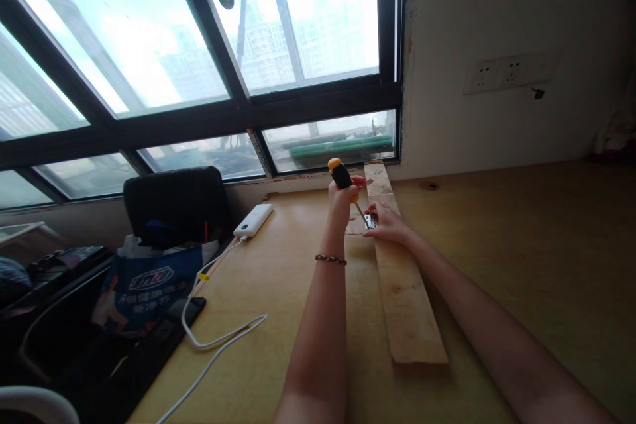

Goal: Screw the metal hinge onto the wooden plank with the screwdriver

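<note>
My left hand (342, 197) grips a screwdriver (342, 177) with a black and orange handle, its shaft angled down to the right. The tip meets a small dark metal piece (370, 220) on a long pale wooden plank (405, 291) that lies lengthwise on the wooden desk (521, 245). My right hand (390, 223) rests on the plank beside that metal piece, fingers pressing at it. A beaded bracelet circles my left wrist.
A white power bank (254, 220) with a white cable (213, 338) lies at the desk's left edge. A black chair (173, 202) with a blue printed bag (149, 285) stands left. Large windows (199, 46) are ahead; a wall socket (501, 71) is at the right.
</note>
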Demonstrator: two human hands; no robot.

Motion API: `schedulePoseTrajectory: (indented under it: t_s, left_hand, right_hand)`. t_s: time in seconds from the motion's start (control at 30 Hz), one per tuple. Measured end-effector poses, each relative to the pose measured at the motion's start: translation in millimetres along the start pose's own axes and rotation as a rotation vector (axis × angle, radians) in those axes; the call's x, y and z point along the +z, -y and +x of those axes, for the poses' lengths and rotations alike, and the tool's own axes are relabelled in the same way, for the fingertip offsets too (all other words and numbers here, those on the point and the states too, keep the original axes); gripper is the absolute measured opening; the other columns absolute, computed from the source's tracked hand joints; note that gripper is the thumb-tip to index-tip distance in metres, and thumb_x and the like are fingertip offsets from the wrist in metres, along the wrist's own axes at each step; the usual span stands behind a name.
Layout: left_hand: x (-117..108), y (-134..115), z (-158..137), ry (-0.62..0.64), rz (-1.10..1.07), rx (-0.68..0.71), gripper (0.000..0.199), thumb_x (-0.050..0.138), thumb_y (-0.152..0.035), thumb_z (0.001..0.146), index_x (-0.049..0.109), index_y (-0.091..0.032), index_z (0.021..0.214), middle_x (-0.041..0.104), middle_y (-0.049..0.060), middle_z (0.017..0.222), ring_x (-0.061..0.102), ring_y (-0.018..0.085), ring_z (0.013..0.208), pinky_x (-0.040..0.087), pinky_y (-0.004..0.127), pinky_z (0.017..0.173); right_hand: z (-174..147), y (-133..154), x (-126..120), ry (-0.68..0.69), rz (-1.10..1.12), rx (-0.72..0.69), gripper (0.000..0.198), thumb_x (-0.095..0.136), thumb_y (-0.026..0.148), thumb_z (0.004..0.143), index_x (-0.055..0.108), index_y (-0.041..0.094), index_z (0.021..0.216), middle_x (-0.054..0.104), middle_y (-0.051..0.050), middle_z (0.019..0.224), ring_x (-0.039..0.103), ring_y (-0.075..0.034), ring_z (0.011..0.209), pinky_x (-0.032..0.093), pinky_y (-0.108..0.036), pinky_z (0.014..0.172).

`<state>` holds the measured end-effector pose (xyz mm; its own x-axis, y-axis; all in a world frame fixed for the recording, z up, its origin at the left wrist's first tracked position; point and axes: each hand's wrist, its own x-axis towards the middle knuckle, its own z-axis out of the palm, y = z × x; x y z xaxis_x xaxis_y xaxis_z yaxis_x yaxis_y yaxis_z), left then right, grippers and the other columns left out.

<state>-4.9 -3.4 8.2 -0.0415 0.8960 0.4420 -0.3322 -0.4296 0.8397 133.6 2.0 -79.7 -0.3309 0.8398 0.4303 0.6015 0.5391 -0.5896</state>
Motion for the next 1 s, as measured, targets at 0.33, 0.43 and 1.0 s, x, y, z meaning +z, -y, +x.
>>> schedulePoseTrajectory:
  t_s: [0.33, 0.43, 1.0]
  left_hand:
    - [-1.3, -22.0, -3.6, -0.115, -0.113, 0.076, 0.011, 0.046, -0.011, 0.046, 0.046, -0.016, 0.055, 0.058, 0.001, 0.071, 0.058, 0.016, 0.077, 0.045, 0.031, 0.072]
    - [-2.9, -29.5, -4.6, -0.148, -0.107, 0.114, 0.011, 0.045, -0.010, 0.046, 0.045, -0.016, 0.056, 0.056, 0.000, 0.070, 0.057, 0.015, 0.075, 0.045, 0.031, 0.073]
    - [-0.3, 0.8, 0.8, -0.087, 0.003, 0.010, 0.009, 0.050, -0.007, 0.046, 0.051, -0.014, 0.051, 0.060, 0.003, 0.067, 0.058, 0.018, 0.072, 0.045, 0.030, 0.065]
  right_hand:
    - [0.9, -1.7, 0.3, 0.003, 0.006, 0.021, 0.064, 0.078, 0.039, 0.045, 0.049, 0.018, 0.098, 0.054, -0.007, 0.101, 0.050, -0.023, 0.097, 0.042, -0.035, 0.081]
    - [1.0, -1.6, 0.3, 0.004, 0.016, 0.024, 0.064, 0.078, 0.038, 0.044, 0.048, 0.019, 0.098, 0.055, -0.006, 0.099, 0.050, -0.023, 0.097, 0.042, -0.035, 0.081]
    - [1.6, -3.1, 1.2, 0.004, 0.007, -0.012, 0.065, 0.078, 0.041, 0.046, 0.049, 0.017, 0.099, 0.054, -0.008, 0.100, 0.050, -0.022, 0.096, 0.042, -0.033, 0.080]
